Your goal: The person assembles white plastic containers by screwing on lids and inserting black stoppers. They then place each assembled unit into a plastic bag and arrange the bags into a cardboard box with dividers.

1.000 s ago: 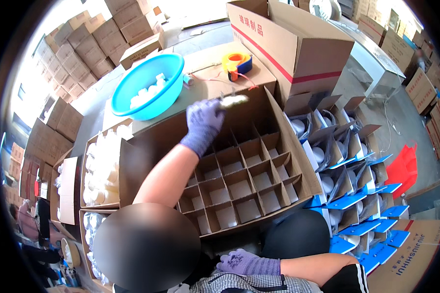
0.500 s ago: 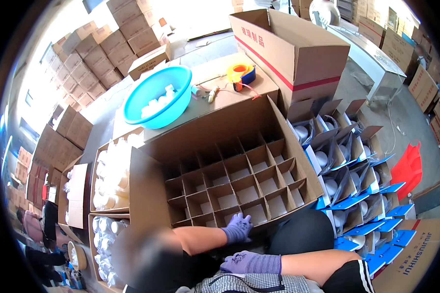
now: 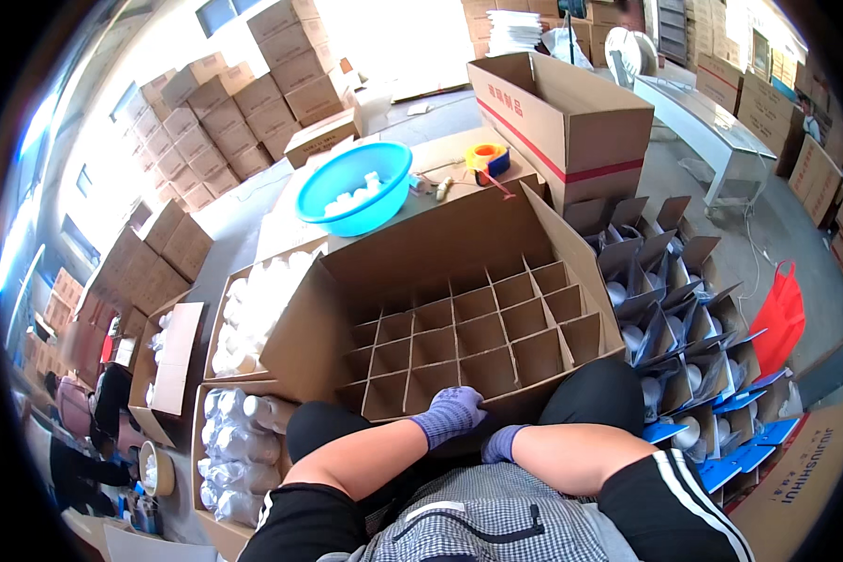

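A large open carton tilts toward me between my knees, its inside split by a cardboard divider grid. The grid cells I can see into hold nothing. At the carton's near rim, my left hand, in a purple knit glove, is closed over the cardboard edge with its fingers curled. My right hand, gloved alike, is low beside it under the near side of the carton; its fingers are hidden.
On the left stand cartons of white bottles and plastic-wrapped bottles. Ahead are a blue basin of small white pieces, a tape dispenser and a tall open carton. To my right are packed blue-flapped boxes and a red bag.
My view has shifted, and the carton sits closer against my knees. The left hand has moved onto its rim. My right hand has left my lap and gone under the carton's near side.
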Demonstrator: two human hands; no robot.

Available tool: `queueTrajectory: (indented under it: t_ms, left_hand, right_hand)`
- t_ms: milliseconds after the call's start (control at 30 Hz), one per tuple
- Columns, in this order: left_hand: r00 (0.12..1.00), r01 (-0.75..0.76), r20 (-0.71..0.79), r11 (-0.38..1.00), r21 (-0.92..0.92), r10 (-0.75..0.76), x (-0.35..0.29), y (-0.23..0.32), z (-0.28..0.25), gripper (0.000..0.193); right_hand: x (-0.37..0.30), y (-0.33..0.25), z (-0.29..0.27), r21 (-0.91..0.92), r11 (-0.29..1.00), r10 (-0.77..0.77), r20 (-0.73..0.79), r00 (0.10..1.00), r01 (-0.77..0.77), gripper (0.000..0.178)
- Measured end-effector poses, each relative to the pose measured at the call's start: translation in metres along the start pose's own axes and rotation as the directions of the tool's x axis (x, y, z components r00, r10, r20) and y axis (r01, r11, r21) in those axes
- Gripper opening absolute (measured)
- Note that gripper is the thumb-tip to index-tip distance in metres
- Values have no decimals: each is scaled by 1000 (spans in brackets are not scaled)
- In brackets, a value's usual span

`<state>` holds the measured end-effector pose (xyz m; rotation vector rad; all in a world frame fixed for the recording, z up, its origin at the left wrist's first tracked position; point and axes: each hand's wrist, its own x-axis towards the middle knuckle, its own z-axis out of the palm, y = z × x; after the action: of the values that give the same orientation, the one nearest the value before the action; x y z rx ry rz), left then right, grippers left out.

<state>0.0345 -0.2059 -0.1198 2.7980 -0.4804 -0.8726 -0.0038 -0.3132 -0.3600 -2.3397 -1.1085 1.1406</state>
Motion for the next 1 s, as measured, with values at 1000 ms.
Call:
queueTrajectory:
  t_ms: [1000]
  left_hand:
    - [811, -189, -583, 966, -179, 51, -164, 15, -259, 53]
  right_hand:
    - [-156, -198, -120, -442, 895, -445, -880, 168, 57, 46]
